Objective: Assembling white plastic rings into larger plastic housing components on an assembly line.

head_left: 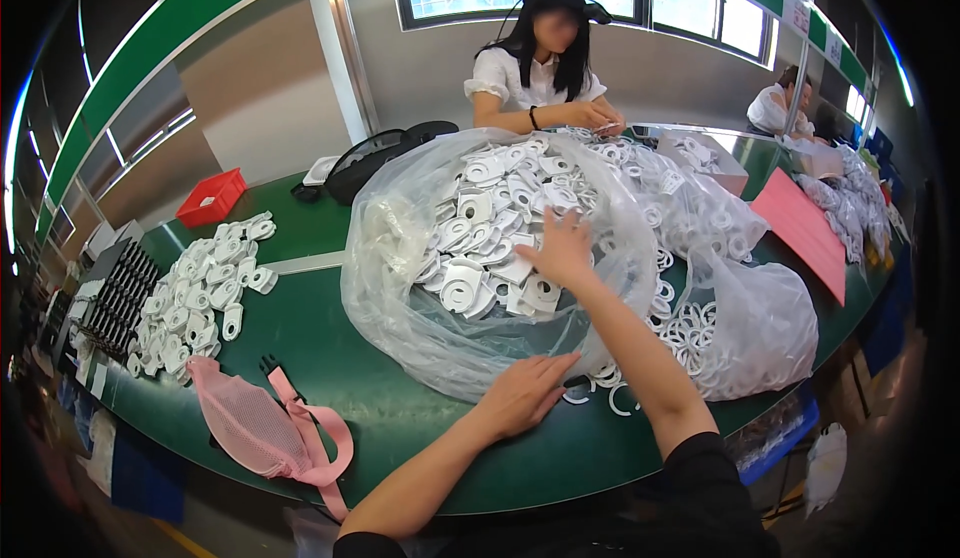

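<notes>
A big clear plastic bag lies wide open on the green table, heaped with flat white plastic parts that have round holes. My right hand reaches over the right side of the heap, its fingers spread and at the parts. It is open, and I see nothing held in it. My left hand rests at the bag's near edge with the fingers stretched out flat. White plastic rings lie to the right of my right forearm, some inside another clear bag.
More white parts are piled at the left, beside a black slotted rack and a red tray. A pink mesh pouch lies near the front edge. Across the table a co-worker handles small parts; a pink sheet lies right.
</notes>
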Action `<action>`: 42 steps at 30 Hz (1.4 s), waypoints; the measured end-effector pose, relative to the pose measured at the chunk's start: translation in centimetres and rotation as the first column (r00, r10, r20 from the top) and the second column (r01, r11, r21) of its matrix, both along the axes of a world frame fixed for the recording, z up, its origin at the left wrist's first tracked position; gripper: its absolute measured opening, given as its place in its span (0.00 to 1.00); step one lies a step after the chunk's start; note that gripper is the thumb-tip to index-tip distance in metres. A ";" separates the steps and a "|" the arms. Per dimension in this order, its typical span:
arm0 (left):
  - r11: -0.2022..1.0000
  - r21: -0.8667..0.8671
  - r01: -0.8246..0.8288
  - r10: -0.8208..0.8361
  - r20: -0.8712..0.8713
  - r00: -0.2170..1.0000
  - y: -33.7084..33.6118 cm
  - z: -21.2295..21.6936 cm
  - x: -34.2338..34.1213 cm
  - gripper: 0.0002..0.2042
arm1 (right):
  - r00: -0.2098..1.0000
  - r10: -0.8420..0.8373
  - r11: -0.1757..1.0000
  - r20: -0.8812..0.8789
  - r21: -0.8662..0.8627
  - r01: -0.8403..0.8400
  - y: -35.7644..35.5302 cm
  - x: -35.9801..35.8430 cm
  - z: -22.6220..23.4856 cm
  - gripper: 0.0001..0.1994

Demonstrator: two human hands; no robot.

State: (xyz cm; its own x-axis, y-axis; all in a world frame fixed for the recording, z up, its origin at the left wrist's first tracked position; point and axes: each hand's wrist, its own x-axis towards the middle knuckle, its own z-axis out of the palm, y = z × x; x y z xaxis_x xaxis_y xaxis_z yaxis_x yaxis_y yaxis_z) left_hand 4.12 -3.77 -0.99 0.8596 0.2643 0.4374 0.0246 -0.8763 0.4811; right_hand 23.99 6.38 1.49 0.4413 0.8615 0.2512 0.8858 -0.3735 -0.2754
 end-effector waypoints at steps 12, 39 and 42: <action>1.000 -0.017 -0.012 0.012 0.004 1.000 -0.1 -0.4 0.0 0.25 | 0.844 0.276 0.868 -0.460 0.496 -0.013 1.3 7.6 -2.8 0.35; 1.000 0.017 0.023 -0.024 0.053 0.998 -0.2 -0.4 -0.2 0.19 | 0.933 0.329 0.913 -0.146 0.301 -0.275 2.5 -0.7 2.7 0.15; 0.999 0.021 0.047 -0.048 0.079 0.996 -0.1 -0.6 0.1 0.20 | 0.919 0.384 0.832 -0.094 0.466 -0.300 7.6 4.4 0.9 0.18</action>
